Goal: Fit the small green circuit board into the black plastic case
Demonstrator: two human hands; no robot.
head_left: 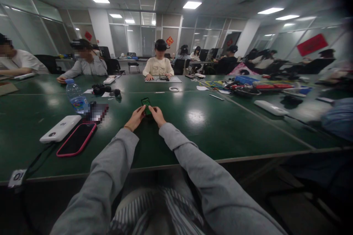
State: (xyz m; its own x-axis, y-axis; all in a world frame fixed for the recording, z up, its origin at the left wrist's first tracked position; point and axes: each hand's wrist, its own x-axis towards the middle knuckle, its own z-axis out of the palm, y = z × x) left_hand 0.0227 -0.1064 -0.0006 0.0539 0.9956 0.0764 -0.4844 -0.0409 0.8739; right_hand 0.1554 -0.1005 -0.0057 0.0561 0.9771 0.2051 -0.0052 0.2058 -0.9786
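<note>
Above the green tabletop, my left hand (136,117) and my right hand (157,115) hold one small, flat green rectangle (146,103) with a dark border and lighter markings. It may be a card or a circuit board; the markings are too small to read. My left thumb and fingers grip its left edge. The right thumb presses on its lower right part, with the other fingers curled beside and behind it. The piece is tilted, its face toward me, and its lower part is partly covered by my thumbs.
On the left lie a red-framed phone (77,139), a white power bank (61,128) with a cable, and a water bottle (76,97). A white ring (174,89) and a pen (216,97) lie farther off. A person (158,64) sits opposite; cables and tools clutter the right.
</note>
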